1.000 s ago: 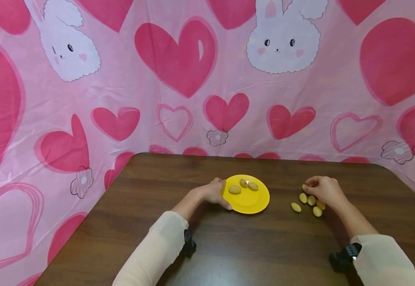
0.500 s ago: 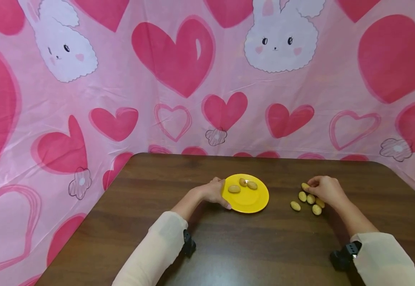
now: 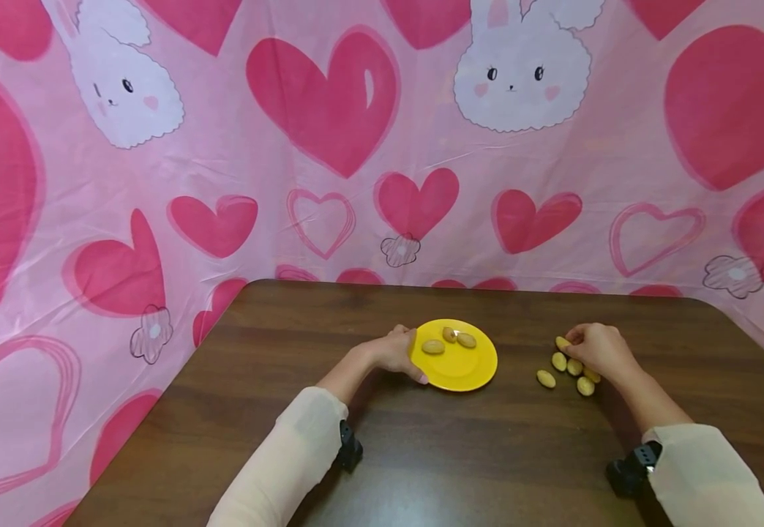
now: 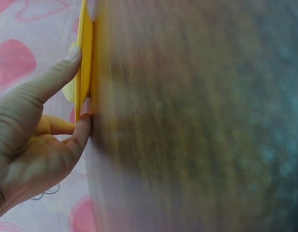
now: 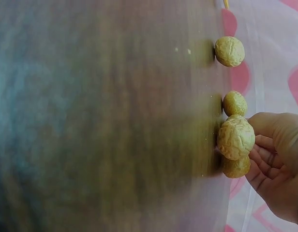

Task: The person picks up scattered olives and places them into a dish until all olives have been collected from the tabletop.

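My left hand (image 3: 391, 354) holds the left rim of a yellow plate (image 3: 464, 375), thumb along the edge and fingers at its side. In the left wrist view the plate (image 4: 86, 58) shows edge-on beside the thumb. Three small oval potatoes, one a yellowish potato (image 3: 432, 347), lie on it. To the right, my right hand (image 3: 601, 350) pinches a small potato (image 3: 562, 342) by fingertips and thumb. Several more sit close below that hand, including a potato (image 3: 585, 386) at the front. In the right wrist view, a wrinkled potato (image 5: 236, 137) partly hides the fingertips.
A single potato (image 3: 546, 378) lies a little left of the group. All stand on a dark brown wooden table (image 3: 474, 454). Behind it hangs a pink cloth (image 3: 329, 110) with hearts and rabbits, close along the table's far edge.
The right fingertips have shifted slightly around the pinched potato, so more of it shows than one second ago. The left hand and plate stay in place.
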`<state>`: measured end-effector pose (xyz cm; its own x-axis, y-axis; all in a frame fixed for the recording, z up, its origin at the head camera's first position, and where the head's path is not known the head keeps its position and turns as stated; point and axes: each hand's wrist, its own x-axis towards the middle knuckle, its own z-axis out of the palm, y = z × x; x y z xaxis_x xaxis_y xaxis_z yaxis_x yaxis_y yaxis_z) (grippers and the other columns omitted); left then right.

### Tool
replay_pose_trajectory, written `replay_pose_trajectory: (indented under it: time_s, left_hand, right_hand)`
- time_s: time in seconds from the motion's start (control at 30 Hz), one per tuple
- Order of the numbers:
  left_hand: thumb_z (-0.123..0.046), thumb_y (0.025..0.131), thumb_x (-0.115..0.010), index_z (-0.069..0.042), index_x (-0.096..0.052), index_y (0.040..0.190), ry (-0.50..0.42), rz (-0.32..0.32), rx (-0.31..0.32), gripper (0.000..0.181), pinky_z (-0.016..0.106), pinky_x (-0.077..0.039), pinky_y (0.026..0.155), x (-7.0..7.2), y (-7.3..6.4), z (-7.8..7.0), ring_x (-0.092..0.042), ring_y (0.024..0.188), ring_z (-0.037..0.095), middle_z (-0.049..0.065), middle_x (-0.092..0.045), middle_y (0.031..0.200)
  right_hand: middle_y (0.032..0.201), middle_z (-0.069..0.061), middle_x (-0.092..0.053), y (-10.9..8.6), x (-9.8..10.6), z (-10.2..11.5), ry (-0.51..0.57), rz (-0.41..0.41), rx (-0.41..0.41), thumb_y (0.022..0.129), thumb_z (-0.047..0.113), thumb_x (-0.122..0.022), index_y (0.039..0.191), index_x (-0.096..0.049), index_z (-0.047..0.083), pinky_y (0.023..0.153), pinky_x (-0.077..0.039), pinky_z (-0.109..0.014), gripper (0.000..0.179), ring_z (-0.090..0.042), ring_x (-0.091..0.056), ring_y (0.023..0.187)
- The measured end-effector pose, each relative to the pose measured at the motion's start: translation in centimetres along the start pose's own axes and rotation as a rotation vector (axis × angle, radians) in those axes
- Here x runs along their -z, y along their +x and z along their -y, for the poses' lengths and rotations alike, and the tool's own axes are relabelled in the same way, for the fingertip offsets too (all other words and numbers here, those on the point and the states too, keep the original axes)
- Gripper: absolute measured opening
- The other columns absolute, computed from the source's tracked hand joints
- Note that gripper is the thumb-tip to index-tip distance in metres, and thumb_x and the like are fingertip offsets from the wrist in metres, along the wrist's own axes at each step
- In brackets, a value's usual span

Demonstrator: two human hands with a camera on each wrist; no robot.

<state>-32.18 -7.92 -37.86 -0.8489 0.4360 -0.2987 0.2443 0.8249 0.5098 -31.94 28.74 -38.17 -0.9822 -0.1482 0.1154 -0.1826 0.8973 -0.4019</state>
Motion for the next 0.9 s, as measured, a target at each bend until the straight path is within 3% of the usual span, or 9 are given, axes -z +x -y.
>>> replay_pose_trajectory:
  time_s: [0.4, 0.6, 0.9]
  left_hand:
    - [-0.038, 0.071, -0.078, -0.007, -0.029, 0.143, -0.018, -0.009, -0.021, 0.093, 0.040, -0.035, 0.100, -0.1, -0.1, 0.2, -0.040, 0.110, 0.021, 0.008, -0.036, 0.126]
    - [-0.038, 0.071, -0.078, -0.006, -0.029, 0.143, -0.023, -0.011, -0.017, 0.093, 0.040, -0.034, 0.100, -0.1, -0.1, 0.1, -0.040, 0.109, 0.021, 0.009, -0.037, 0.125]
    - [-0.040, 0.071, -0.078, -0.005, -0.031, 0.142, -0.027, -0.013, -0.057, 0.092, 0.039, -0.036, 0.098, -0.1, 0.2, 0.4, -0.042, 0.104, 0.020, 0.009, -0.042, 0.121]
  right_hand:
    - [0.074, -0.010, -0.062, 0.0, 0.1, 0.2, -0.030, 0.015, 0.027, 0.079, 0.014, -0.067, 0.086, -0.064, -0.005, 0.059, -0.044, -0.038, 0.020, -0.022, -0.054, 0.065]
    - [0.077, -0.011, -0.062, 0.0, 0.1, 0.2, 0.011, 0.005, -0.005, 0.080, 0.013, -0.067, 0.088, -0.065, -0.004, 0.061, -0.044, -0.038, 0.019, -0.021, -0.054, 0.067]
    - [0.081, -0.013, -0.064, 0.4, 0.0, 1.3, 0.058, -0.042, 0.026, 0.081, 0.013, -0.066, 0.093, -0.065, -0.005, 0.063, -0.047, -0.041, 0.022, -0.020, -0.057, 0.068]
